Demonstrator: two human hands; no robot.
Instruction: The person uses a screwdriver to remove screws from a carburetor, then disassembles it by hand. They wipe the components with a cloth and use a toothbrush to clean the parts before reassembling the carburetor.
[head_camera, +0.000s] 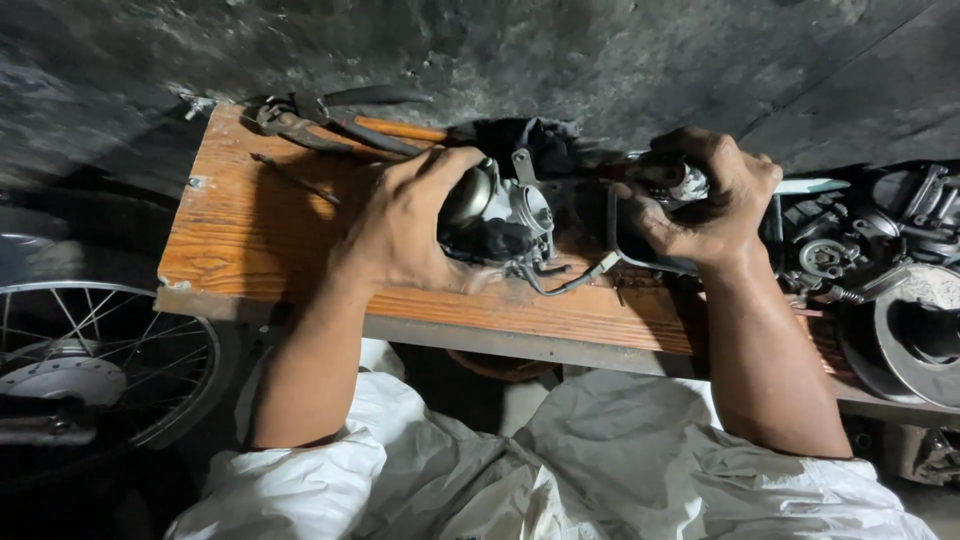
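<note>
The left hand is cupped around the rounded end of a metal carburetor, fingers curled over its top and thumb underneath, with the part resting on the wooden board just under the palm. The right hand is closed in a grip on a small shiny metal piece at its fingertips, just beside the carburetor. Beyond the left knuckles lie pliers and an orange-handled tool; dark engine parts sit past the right wrist.

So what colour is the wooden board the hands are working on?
The wooden board is orange-brown with darker grain streaks, seen best in the head view.
</note>
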